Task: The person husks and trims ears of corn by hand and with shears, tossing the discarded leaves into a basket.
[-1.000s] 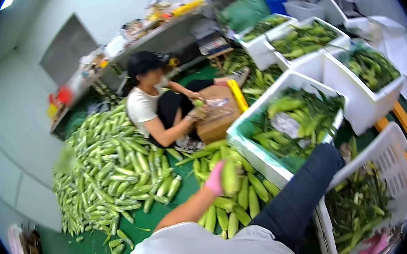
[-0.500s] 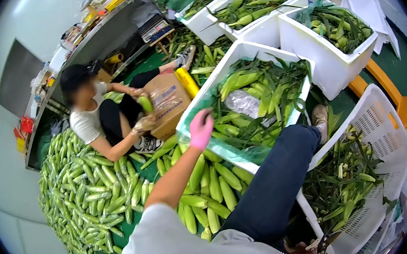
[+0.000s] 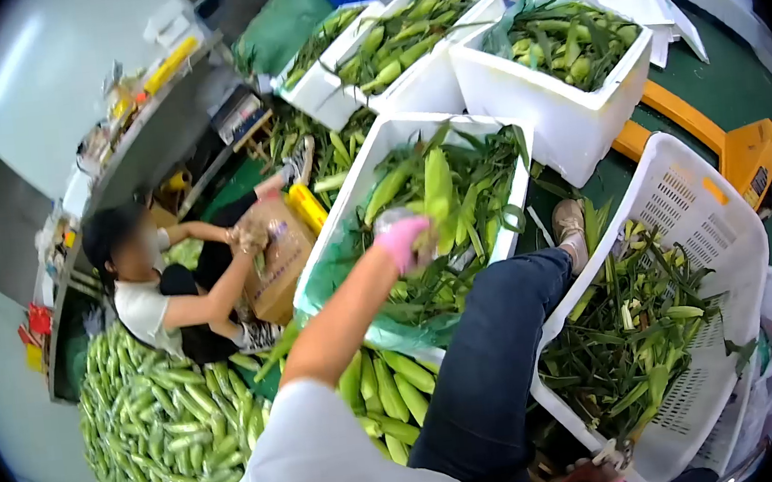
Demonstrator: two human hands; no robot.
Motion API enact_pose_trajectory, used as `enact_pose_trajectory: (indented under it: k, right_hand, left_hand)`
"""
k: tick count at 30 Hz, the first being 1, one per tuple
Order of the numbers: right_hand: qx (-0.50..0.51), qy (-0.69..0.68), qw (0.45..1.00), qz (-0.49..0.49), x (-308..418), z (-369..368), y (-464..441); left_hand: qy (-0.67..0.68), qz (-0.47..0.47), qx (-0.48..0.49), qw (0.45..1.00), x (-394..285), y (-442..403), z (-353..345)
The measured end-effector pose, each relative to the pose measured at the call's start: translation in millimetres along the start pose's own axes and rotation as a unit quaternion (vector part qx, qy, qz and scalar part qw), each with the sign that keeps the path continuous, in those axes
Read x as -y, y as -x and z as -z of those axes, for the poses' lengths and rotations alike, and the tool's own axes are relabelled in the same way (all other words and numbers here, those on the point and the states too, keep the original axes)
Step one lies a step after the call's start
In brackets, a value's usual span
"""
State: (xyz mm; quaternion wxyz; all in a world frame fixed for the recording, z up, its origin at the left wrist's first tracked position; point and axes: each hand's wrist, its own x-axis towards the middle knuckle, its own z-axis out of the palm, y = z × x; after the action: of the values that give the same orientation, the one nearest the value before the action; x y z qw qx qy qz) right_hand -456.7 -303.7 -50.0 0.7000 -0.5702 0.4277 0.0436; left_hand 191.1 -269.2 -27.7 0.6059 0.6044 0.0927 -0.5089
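My left hand [image 3: 408, 243], in a pink glove, is closed round the lower end of an ear of corn [image 3: 438, 187] in its green husk. The ear stands nearly upright over a white foam box [image 3: 379, 152] lined with green plastic and filled with more corn and loose leaves. At the bottom edge, my right hand [image 3: 588, 480] is partly cut off beside a white perforated basket [image 3: 752, 249]. It is closed on a pair of shears [image 3: 611, 452], only partly visible. Trimmed husks and leaves [image 3: 636, 332] lie in the basket.
A seated person [image 3: 143, 299] handles something by a cardboard box [image 3: 284, 269] at the left. A large pile of wrapped corn [image 3: 166, 433] covers the floor there. More corn-filled foam boxes [image 3: 538, 121] stand behind, near an orange pallet jack [image 3: 744, 156].
My left hand has moved from the box's near left rim to inside it and taken hold of an ear, now raised upright. The camera view has shifted.
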Motion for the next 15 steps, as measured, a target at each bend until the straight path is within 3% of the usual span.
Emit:
enact_pose_trajectory:
  k: [1, 2, 3, 5, 6, 7, 9, 10, 12, 13, 15]
  right_hand:
    - [-0.035, 0.196, 0.975, 0.101, -24.9, 10.9, -1.3]
    - [0.01, -0.079, 0.995, 0.057, 25.5, 12.2, 7.8]
    - [0.026, -0.349, 0.937, 0.001, 79.1, 12.2, 17.4]
    - [-0.006, -0.196, 0.973, 0.124, 116.9, 18.6, 9.6]
    - [0.008, -0.175, 0.979, 0.105, 133.1, 30.3, 9.0]
    - [-0.004, -0.286, 0.941, 0.18, 138.7, 27.0, -10.6]
    - [-0.005, -0.205, 0.932, 0.299, 178.6, 30.4, -13.2]
    - [-0.035, -0.224, 0.912, 0.342, 198.0, 26.3, 0.8]
    - [-0.122, -0.252, 0.873, 0.399, 218.0, 26.3, 20.5]
    - [-0.178, -0.264, 0.856, 0.408, 212.1, 33.3, 22.0]
    - [-0.36, -0.036, 0.785, 0.502, 176.1, 61.1, 21.4]
  left_hand:
    - [0.005, -0.025, 0.047, 0.999, 17.2, 42.6, -4.2]
    - [-0.007, -0.074, 0.051, 0.996, 35.0, 103.6, -18.3]
    - [-0.078, -0.119, 0.079, 0.987, 50.4, 141.7, -23.9]
    - [-0.085, -0.146, 0.218, 0.961, 64.8, 237.0, -71.2]
    - [0.002, -0.171, 0.25, 0.953, 73.8, 250.4, -97.1]
    - [0.088, -0.188, 0.28, 0.937, 86.2, 249.7, -125.6]
    - [0.065, -0.247, 0.365, 0.895, 94.6, 231.4, -171.1]
    - [0.041, -0.186, 0.402, 0.895, 116.7, 203.8, -172.5]
    - [-0.011, -0.111, 0.53, 0.841, 133.0, 227.1, -227.9]
    - [-0.093, -0.163, 0.495, 0.848, 145.7, 239.8, -251.3]
    - [-0.197, -0.218, 0.434, 0.852, 159.8, 247.9, -287.1]
